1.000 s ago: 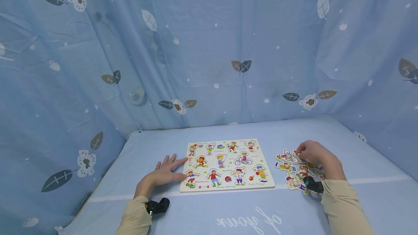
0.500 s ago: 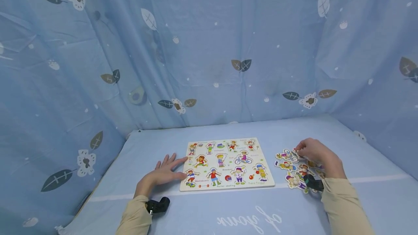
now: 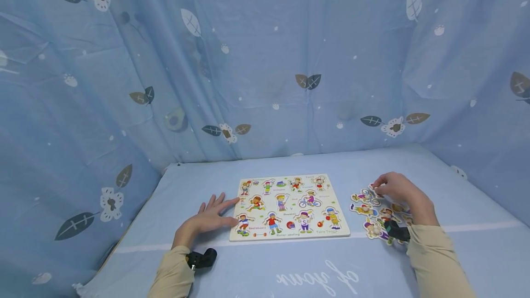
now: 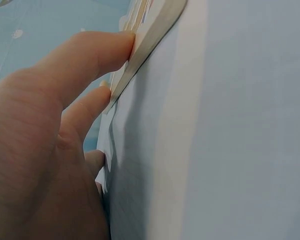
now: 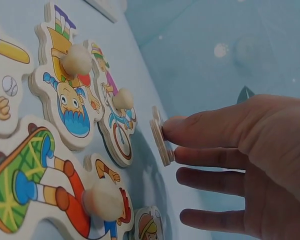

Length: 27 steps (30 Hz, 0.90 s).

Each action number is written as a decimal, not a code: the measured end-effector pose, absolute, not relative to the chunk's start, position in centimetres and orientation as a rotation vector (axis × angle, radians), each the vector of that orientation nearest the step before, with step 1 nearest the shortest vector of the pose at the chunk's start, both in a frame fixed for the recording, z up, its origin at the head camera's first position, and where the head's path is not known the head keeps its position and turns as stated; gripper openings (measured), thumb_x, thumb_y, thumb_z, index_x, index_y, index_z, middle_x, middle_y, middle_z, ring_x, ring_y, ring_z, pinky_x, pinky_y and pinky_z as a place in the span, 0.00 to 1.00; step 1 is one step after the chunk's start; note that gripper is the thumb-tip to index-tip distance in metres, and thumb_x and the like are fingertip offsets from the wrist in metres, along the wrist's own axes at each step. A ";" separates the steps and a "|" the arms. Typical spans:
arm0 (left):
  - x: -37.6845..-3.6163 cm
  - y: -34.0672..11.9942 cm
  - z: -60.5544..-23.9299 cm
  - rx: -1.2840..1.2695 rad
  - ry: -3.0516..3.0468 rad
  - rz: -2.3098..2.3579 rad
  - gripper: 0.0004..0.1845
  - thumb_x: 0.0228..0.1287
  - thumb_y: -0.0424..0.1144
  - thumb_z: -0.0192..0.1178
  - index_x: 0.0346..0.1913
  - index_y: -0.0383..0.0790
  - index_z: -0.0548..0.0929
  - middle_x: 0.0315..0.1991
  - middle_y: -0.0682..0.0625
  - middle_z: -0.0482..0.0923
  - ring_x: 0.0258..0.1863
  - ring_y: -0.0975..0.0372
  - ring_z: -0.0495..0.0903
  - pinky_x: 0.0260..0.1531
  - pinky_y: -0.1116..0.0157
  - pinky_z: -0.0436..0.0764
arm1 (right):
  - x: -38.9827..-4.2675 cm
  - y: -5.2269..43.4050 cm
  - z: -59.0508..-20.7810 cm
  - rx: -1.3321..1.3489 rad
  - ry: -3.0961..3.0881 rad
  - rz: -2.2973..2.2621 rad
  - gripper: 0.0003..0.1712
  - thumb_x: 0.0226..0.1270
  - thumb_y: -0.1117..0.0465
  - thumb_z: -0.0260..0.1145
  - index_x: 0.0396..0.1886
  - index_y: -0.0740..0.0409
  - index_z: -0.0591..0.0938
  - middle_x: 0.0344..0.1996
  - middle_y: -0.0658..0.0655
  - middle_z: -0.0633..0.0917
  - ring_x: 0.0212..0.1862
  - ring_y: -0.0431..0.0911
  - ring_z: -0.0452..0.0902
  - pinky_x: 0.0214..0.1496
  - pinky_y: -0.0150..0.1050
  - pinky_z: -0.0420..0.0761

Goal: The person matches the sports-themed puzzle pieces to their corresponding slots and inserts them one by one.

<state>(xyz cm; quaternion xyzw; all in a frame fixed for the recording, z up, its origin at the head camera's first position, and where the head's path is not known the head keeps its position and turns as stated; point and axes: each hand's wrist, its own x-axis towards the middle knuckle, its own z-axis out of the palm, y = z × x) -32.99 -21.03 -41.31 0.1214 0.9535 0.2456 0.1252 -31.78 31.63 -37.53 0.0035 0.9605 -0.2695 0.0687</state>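
My left hand (image 3: 209, 219) rests at the left side of a wooden picture puzzle board (image 3: 333, 236), fingers spread. In the left wrist view, its thumb and a finger touch the board's edge (image 4: 140, 56). My right hand (image 3: 400, 192) is over the pile at the right. Its thumb and fingertips pinch a small wooden puzzle piece (image 5: 161, 137), seen edge-on in the right wrist view, so its picture is hidden. Beside it lie a cyclist piece (image 5: 121, 137), a blue-haired player piece (image 5: 76, 117) and a skateboarder piece (image 5: 65, 197), each with a round knob.
A baseball piece (image 5: 9, 100) also lies in the pile, where several pieces overlap. Behind the table (image 3: 248, 270), with its light blue cloth, hangs a patterned blue curtain (image 3: 256, 59). Each wrist carries a small black camera (image 3: 203, 258).
My right hand has risen slightly with the pinched piece, which now stands a little apart from the cyclist piece. The left hand stays at the board's edge.
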 end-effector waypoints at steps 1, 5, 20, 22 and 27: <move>-33.0 -21.0 -41.3 0.355 2.779 0.715 0.46 0.53 0.62 0.66 0.75 0.53 0.66 0.79 0.34 0.42 0.77 0.38 0.32 0.71 0.35 0.34 | -31.8 31.6 -37.6 0.020 2.894 -0.816 0.12 0.67 0.64 0.61 0.44 0.69 0.82 0.38 0.63 0.82 0.41 0.55 0.74 0.44 0.50 0.76; -32.9 -20.9 -41.4 0.354 2.787 0.713 0.45 0.52 0.62 0.65 0.74 0.52 0.66 0.79 0.34 0.43 0.77 0.38 0.33 0.71 0.35 0.34 | -31.8 31.5 -37.6 0.027 2.906 -0.814 0.13 0.68 0.64 0.61 0.46 0.70 0.82 0.40 0.65 0.83 0.43 0.56 0.74 0.47 0.55 0.77; -32.7 -21.0 -41.4 0.365 2.784 0.731 0.44 0.54 0.61 0.65 0.74 0.52 0.66 0.79 0.35 0.42 0.77 0.38 0.32 0.71 0.36 0.33 | -32.1 31.0 -37.7 -0.006 2.947 -0.785 0.13 0.68 0.64 0.61 0.46 0.70 0.82 0.44 0.69 0.83 0.48 0.60 0.76 0.53 0.61 0.76; -32.7 -21.0 -41.4 0.365 2.786 0.736 0.44 0.54 0.61 0.65 0.74 0.51 0.67 0.79 0.34 0.42 0.77 0.38 0.32 0.71 0.35 0.34 | -32.1 30.9 -37.6 0.009 2.939 -0.789 0.14 0.68 0.64 0.61 0.47 0.70 0.82 0.45 0.69 0.82 0.48 0.60 0.76 0.52 0.60 0.76; -32.7 -21.0 -41.4 0.361 2.790 0.734 0.44 0.54 0.61 0.65 0.74 0.52 0.67 0.79 0.34 0.43 0.77 0.38 0.32 0.71 0.35 0.34 | -32.2 30.6 -37.4 0.036 2.918 -0.794 0.15 0.68 0.64 0.61 0.48 0.71 0.82 0.45 0.68 0.82 0.48 0.60 0.76 0.51 0.59 0.77</move>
